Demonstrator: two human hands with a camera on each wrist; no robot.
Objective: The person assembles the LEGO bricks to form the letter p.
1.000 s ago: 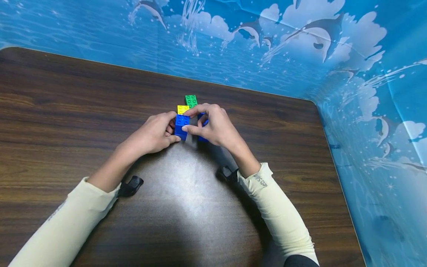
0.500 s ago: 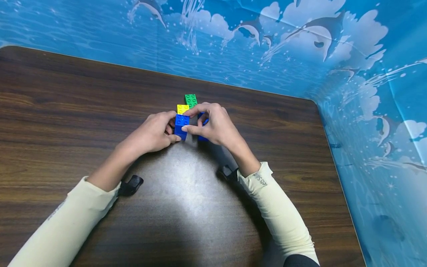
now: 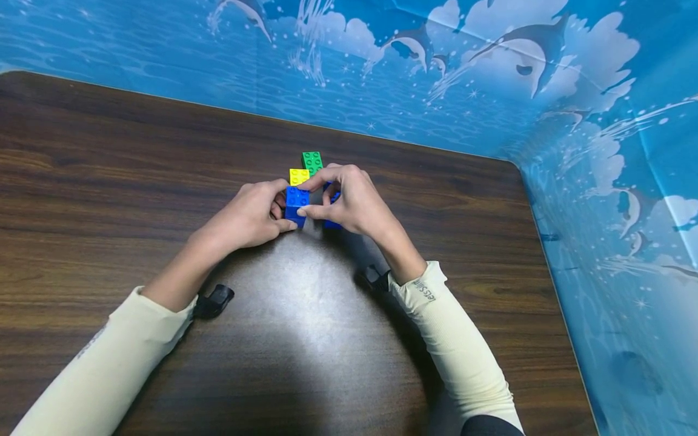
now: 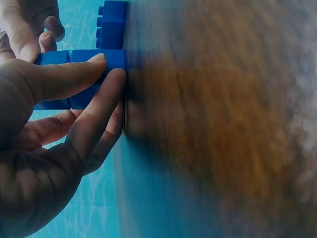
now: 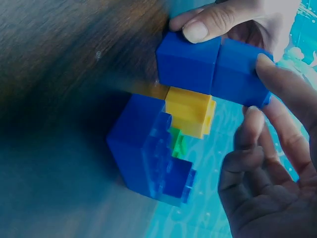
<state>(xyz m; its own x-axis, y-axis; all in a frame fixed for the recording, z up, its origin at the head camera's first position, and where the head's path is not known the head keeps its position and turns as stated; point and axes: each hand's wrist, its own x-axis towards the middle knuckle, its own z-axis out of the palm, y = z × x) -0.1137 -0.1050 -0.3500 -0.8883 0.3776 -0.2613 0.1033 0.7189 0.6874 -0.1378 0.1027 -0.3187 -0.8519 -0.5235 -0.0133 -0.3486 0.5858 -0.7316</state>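
Note:
Two blue toy building blocks form a short upright stack on the table. My left hand [image 3: 251, 215] grips the lower blue block [image 5: 185, 62] with thumb and fingers, close to the tabletop. The upper blue block [image 5: 240, 72] is pinched by my right hand [image 3: 351, 200] between thumb and index finger, its studs facing up. In the left wrist view, a thin seam shows between the upper block and the lower one. Right behind the stack is a yellow block [image 3: 299, 175].
A green block [image 3: 312, 161] stands farther back. To the right of the stack, partly hidden by my right hand, is a longer blue block [image 5: 141, 144], with another blue block [image 5: 178, 178] beyond it. A dolphin-print blue sheet [image 3: 371, 72] rises behind the table's far edge.

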